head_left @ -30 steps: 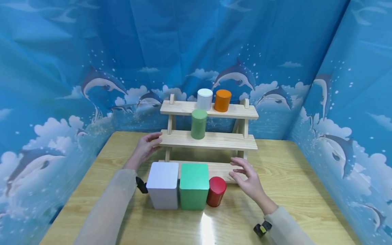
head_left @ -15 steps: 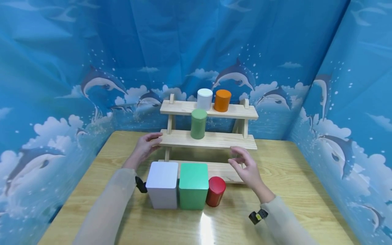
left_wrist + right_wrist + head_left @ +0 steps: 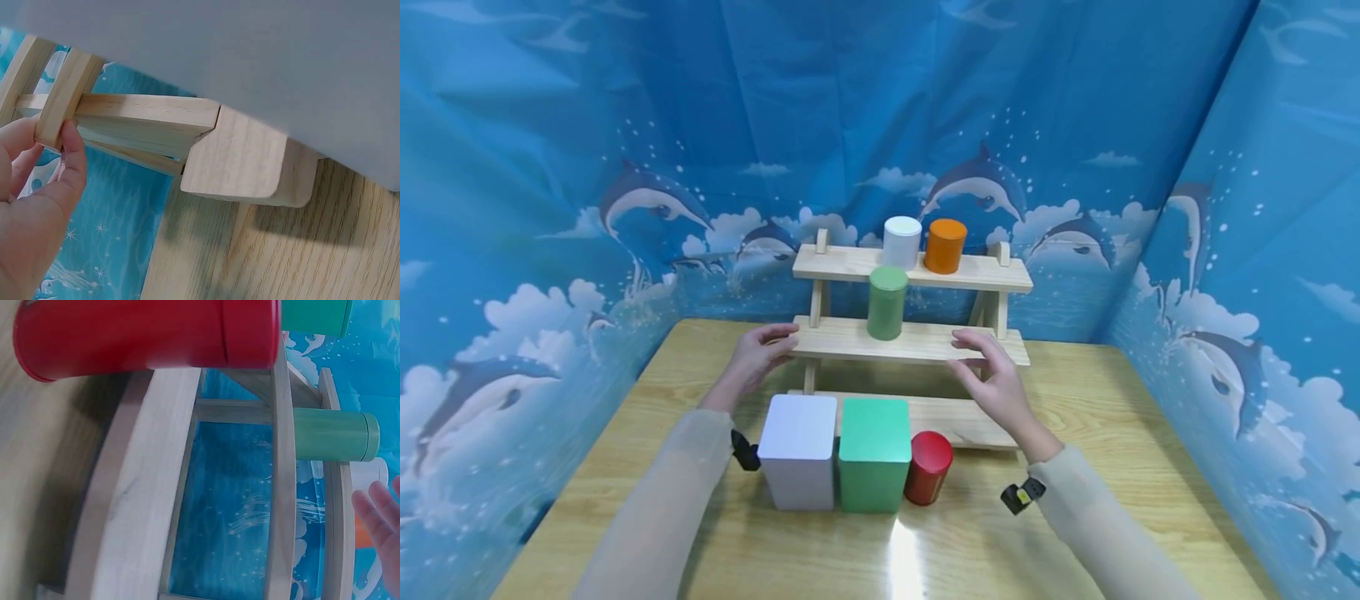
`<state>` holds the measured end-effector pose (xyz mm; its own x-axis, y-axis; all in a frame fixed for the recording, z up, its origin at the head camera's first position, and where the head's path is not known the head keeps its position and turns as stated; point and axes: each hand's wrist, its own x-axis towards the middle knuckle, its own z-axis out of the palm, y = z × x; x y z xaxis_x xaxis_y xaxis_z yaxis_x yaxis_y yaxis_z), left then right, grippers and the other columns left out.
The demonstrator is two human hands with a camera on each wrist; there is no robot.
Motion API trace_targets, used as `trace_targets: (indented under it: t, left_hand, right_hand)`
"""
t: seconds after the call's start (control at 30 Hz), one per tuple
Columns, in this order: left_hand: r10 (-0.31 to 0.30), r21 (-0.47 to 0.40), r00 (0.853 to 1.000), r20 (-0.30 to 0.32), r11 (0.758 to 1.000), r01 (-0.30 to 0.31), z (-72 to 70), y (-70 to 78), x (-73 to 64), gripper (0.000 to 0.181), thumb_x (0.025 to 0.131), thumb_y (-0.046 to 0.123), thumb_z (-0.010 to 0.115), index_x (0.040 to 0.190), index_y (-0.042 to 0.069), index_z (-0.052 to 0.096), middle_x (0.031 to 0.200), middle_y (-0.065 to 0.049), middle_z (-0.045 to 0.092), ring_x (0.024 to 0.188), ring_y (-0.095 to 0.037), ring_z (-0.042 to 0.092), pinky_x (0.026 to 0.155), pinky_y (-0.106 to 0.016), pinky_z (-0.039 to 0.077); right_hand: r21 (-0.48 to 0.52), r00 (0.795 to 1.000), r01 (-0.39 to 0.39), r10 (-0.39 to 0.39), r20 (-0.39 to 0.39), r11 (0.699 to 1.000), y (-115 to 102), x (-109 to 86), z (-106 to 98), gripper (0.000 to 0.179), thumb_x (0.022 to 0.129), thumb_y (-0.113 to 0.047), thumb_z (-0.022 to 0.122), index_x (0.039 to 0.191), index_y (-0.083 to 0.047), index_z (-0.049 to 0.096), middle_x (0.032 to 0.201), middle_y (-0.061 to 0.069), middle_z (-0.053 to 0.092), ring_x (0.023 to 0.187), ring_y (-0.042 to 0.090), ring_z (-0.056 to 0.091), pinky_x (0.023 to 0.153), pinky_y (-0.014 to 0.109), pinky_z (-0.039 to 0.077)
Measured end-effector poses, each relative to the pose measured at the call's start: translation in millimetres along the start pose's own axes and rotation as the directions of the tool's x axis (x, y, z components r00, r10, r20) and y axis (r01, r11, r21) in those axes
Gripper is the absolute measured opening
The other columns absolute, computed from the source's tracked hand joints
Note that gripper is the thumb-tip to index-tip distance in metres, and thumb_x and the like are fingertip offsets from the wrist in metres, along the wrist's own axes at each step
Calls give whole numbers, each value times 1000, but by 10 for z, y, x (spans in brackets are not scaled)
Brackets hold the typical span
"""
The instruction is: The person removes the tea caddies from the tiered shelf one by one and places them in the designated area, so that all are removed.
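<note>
My left hand point(image 3: 756, 358) pinches the left end of the middle board of a three-step wooden shelf point(image 3: 962, 340); in the left wrist view the thumb and fingers point(image 3: 74, 150) close on that board's end. Above the right part of the same board hovers my right hand point(image 3: 996, 383), its fingers loosely bent with nothing between them. A green cylindrical tin point(image 3: 887, 304) stands upright on the middle board, left of the right hand. On the top board stand a white tin point(image 3: 901, 243) and an orange tin point(image 3: 945, 247), side by side.
In front of the bottom board stand a white box point(image 3: 797, 458), a green box point(image 3: 875, 458) and a red tin point(image 3: 929, 468), close together on the wooden table point(image 3: 1075, 400). A blue dolphin-print curtain point(image 3: 880, 108) hangs behind and at both sides.
My right hand has moved forward and slightly left, from over the bottom board up to the middle board. The left hand stays at the middle board's end.
</note>
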<state>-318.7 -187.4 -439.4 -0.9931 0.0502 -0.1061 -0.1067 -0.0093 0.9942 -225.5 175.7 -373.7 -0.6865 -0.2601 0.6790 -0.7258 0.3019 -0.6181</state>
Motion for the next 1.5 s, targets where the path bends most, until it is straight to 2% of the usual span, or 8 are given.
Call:
trace_targets:
  t: [0.17, 0.33, 0.6, 0.73, 0.87, 1.13, 1.37, 1.5]
  left_hand:
    - [-9, 17, 1000, -16, 1000, 10, -1, -7, 3, 44, 89, 15, 64, 129, 4, 52, 130, -14, 47, 109, -23, 53, 89, -31, 51]
    - [-17, 26, 999, -33, 999, 18, -4, -22, 14, 43, 88, 16, 65, 128, 5, 53, 129, -13, 48, 110, -23, 53, 88, -31, 51]
    - [4, 7, 1000, -25, 1000, -3, -3, -23, 29, 45, 87, 16, 67, 128, 4, 53, 130, -14, 48, 108, -22, 54, 87, -31, 52]
    - [3, -3, 1000, -26, 1000, -3, -10, -19, 29, 45, 87, 16, 67, 128, 4, 53, 130, -13, 48, 108, -22, 54, 86, -29, 52]
    - [-5, -2, 1000, -26, 1000, 4, -9, -23, 31, 44, 87, 16, 66, 128, 5, 53, 130, -11, 49, 110, -22, 54, 85, -28, 52]
    - [-8, -14, 1000, -28, 1000, 8, -2, -32, 13, 43, 88, 15, 66, 128, 6, 54, 130, -11, 49, 109, -22, 55, 86, -28, 52]
    - [14, -32, 1000, -24, 999, -15, -14, -33, -2, 44, 88, 14, 65, 129, 4, 52, 131, -13, 48, 106, -19, 55, 87, -29, 52]
    - [13, -25, 1000, -22, 1000, -13, -14, -38, 7, 45, 88, 15, 65, 129, 4, 52, 131, -13, 48, 107, -20, 55, 87, -30, 52]
  right_hand:
    - [-26, 1000, -13, 14, 26, 1000, -14, 104, 34, 39, 82, 9, 64, 120, 7, 53, 115, 20, 55, 102, 38, 55, 79, 38, 55]
    - [-25, 997, -68, 69, 44, 997, -18, 225, 67, 38, 86, 3, 63, 122, 4, 53, 119, 19, 53, 105, 35, 55, 82, 45, 53]
    - [-18, 985, -169, 169, 35, 985, -85, 436, 117, 41, 88, -4, 63, 127, 0, 50, 127, 19, 49, 108, 38, 54, 86, 50, 50]
    - [-20, 977, -211, 212, 38, 977, -74, 505, 147, 44, 88, -4, 63, 129, 0, 48, 129, 21, 46, 108, 39, 53, 87, 48, 50]
    - [7, 972, -230, 230, 40, 973, 1, 543, 181, 46, 87, -4, 64, 129, 1, 47, 129, 21, 46, 109, 37, 52, 88, 49, 49]
    - [-1, 964, -262, 262, 49, 965, 387, 604, 281, 52, 87, -17, 67, 133, -6, 46, 134, 12, 44, 114, 28, 51, 92, 45, 48]
    - [-3, 962, -260, 259, 84, 966, 462, 676, 350, 52, 87, -22, 67, 135, -15, 46, 137, 7, 42, 117, 29, 48, 93, 44, 48]
    - [9, 961, -267, 265, 80, 964, 482, 708, 388, 52, 87, -21, 67, 134, -14, 47, 136, 8, 43, 117, 32, 47, 93, 48, 47]
